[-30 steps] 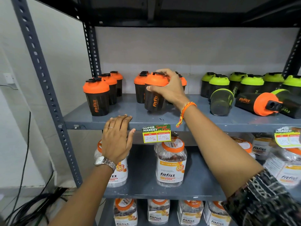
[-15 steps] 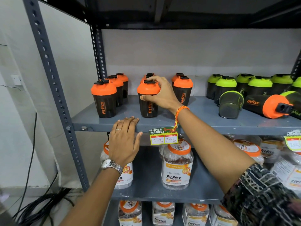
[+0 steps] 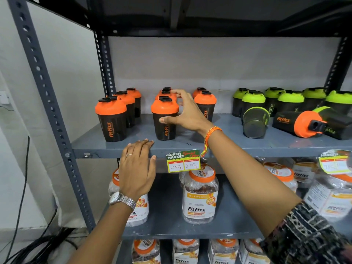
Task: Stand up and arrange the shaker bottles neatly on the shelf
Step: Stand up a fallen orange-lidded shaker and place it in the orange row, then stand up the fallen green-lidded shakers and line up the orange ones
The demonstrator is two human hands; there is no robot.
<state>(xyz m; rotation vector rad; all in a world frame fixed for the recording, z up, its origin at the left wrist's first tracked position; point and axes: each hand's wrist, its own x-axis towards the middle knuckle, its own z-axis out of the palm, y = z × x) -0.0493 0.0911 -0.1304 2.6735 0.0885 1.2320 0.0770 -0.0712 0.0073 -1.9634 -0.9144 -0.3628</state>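
Black shaker bottles with orange lids stand in three rows on the grey shelf (image 3: 219, 145). The front bottle of the middle row (image 3: 164, 119) stands upright. My right hand (image 3: 185, 113) hovers just right of it, fingers spread, holding nothing; the thumb is near the bottle's side. My left hand (image 3: 137, 166) rests flat on the shelf's front edge. Green-lidded shakers (image 3: 290, 101) stand at the right. In front of them lie an orange-lidded shaker (image 3: 299, 123) on its side and a tipped green-lidded one (image 3: 255, 121).
A price tag (image 3: 183, 161) hangs from the shelf edge. Clear fitfizz jars (image 3: 200, 195) fill the lower shelves. A perforated grey upright (image 3: 47, 103) stands at the left, with black cables (image 3: 38, 242) on the floor beside it.
My right hand set the orange-lidded shaker down at the front of the middle row and opened, letting go of it. My left hand stayed on the shelf edge.
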